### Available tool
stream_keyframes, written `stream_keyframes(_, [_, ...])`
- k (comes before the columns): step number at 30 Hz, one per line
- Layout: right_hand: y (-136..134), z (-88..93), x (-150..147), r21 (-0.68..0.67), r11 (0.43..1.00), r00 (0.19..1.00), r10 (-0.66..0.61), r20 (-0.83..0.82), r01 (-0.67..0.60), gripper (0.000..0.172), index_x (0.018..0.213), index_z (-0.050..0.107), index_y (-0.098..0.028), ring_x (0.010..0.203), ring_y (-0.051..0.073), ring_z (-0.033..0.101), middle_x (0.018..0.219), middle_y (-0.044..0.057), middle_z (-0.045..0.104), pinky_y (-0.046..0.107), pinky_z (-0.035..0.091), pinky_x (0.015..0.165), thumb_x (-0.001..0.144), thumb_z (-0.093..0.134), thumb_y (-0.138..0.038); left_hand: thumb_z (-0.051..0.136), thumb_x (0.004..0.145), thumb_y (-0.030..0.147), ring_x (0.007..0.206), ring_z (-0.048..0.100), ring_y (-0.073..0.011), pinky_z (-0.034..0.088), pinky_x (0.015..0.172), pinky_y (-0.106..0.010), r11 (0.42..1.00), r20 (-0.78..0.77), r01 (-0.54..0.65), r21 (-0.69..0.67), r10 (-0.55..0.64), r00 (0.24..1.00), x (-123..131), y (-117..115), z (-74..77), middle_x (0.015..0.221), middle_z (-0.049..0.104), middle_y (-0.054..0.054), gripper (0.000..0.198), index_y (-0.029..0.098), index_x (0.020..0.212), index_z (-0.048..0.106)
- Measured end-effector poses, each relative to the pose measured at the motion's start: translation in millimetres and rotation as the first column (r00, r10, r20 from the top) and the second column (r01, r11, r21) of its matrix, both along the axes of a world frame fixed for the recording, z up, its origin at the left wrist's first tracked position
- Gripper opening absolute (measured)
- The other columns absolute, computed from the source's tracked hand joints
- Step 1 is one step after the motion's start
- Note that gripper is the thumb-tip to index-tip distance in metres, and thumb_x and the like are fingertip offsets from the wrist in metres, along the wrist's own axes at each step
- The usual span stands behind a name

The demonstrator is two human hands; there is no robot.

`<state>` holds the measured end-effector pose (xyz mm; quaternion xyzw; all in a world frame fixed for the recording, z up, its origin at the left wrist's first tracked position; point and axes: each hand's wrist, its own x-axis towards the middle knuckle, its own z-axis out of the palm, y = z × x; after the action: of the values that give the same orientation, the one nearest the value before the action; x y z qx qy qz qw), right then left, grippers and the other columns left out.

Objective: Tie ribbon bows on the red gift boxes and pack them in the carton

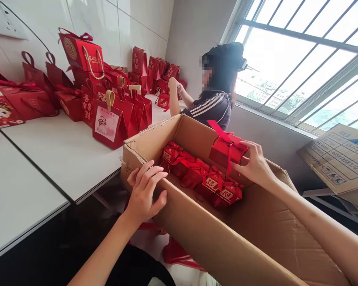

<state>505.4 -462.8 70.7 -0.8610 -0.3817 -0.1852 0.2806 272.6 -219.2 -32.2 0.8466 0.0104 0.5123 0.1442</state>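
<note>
My right hand (pixel 255 163) pinches a red gift box (pixel 226 149) with a pink-red ribbon bow, holding it above the inside of a large open cardboard box (pixel 193 206). Along the far left inside, several similar red gift boxes (pixel 193 171) sit in rows, tied with ribbon; some bear gold-and-white double-happiness labels. At the near left rim, my left hand (pixel 146 190) has its fingers loosely spread over the cardboard edge, with nothing in them. The bottom of the carton is partly hidden by its near wall.
Several red gift bags (pixel 110 123) and boxes crowd the white table (pixel 41 171) on the left. Beyond the carton, a co-worker (pixel 211 99) has both hands raised by more red boxes. A printed carton (pixel 343 159) stands at right below the barred window (pixel 298 59).
</note>
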Motion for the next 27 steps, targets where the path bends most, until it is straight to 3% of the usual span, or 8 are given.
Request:
stream_keyframes(4, [37.0,-25.3,17.2,-0.025,0.996,0.98,0.074,-0.186,-0.08,0.065,0.119,0.044,-0.02,0.11,0.028,0.05,0.121,0.014,0.041,0.042,0.055,0.083,0.062,0.069,-0.039,0.043,0.082,0.021,0.121,0.045,-0.0286,0.026,0.098,-0.044,1.0,0.001,-0.004,-0.012,0.004,1.0,-0.8,-1.1,-1.6,0.107,0.061,-0.01,0.031,0.019,0.113,0.049])
stream_keyframes(10, [139.8,-64.2,26.6,0.006,0.983,0.951,0.181,-0.25,-0.186,0.063,0.116,0.044,-0.022,0.111,0.027,0.05,0.117,0.01,0.043,0.046,0.042,0.1,0.061,0.07,-0.036,0.044,0.081,0.017,0.124,0.043,-0.0268,0.025,0.101,-0.042,0.999,-0.051,0.001,-0.037,-0.003,0.999,-7.9,-4.3,3.3,0.112,0.061,-0.009,0.033,0.018,0.113,0.049])
stream_keyframes(13, [173.2,-75.3,24.7,0.043,0.981,0.948,0.192,-0.254,-0.187,0.062,0.117,0.041,-0.02,0.114,0.029,0.048,0.118,0.012,0.041,0.049,0.037,0.104,0.062,0.068,-0.035,0.045,0.08,0.017,0.125,0.045,-0.025,0.025,0.102,-0.039,0.996,-0.047,0.003,-0.089,-0.008,0.999,-10.2,-7.5,6.8,0.112,0.062,-0.007,0.032,0.019,0.111,0.052])
stream_keyframes(16, [181.5,-91.4,11.4,0.044,0.971,0.933,0.239,-0.267,-0.236,0.063,0.117,0.04,-0.02,0.117,0.027,0.046,0.122,0.011,0.038,0.045,0.034,0.107,0.062,0.068,-0.034,0.045,0.079,0.018,0.123,0.047,-0.0241,0.025,0.102,-0.037,0.994,-0.024,-0.003,-0.11,0.0,1.0,-10.0,-9.7,7.9,0.11,0.063,-0.006,0.031,0.019,0.109,0.053])
stream_keyframes(19, [174.4,-120.4,-9.9,-0.001,0.954,0.903,0.282,-0.325,-0.299,0.064,0.115,0.041,-0.022,0.116,0.025,0.048,0.121,0.009,0.04,0.039,0.037,0.105,0.06,0.072,-0.033,0.045,0.078,0.018,0.122,0.048,-0.0245,0.025,0.101,-0.037,0.994,-0.009,-0.008,-0.112,0.007,1.0,-8.8,-10.5,7.0,0.11,0.064,-0.006,0.031,0.019,0.108,0.054])
stream_keyframes(24, [169.8,-174.4,-24.8,-0.061,0.977,0.87,0.152,-0.469,-0.204,0.049,0.12,0.034,-0.017,0.115,0.027,0.051,0.117,0.014,0.043,0.046,0.04,0.101,0.081,0.053,-0.039,0.045,0.077,0.018,0.122,0.048,-0.0257,0.025,0.101,-0.038,0.991,-0.019,-0.003,-0.136,0.0,1.0,-9.0,-11.1,5.6,0.11,0.064,-0.006,0.033,0.02,0.109,0.053])
stream_keyframes(27, [172.7,-196.0,-19.6,-0.091,0.973,0.845,0.138,-0.517,-0.214,0.054,0.12,0.033,-0.019,0.121,0.026,0.047,0.122,0.013,0.041,0.042,0.036,0.105,0.076,0.061,-0.033,0.045,0.078,0.019,0.122,0.047,-0.0259,0.026,0.101,-0.039,0.991,-0.025,0.008,-0.133,-0.011,1.0,-9.0,-10.9,5.3,0.109,0.064,-0.006,0.032,0.021,0.109,0.053])
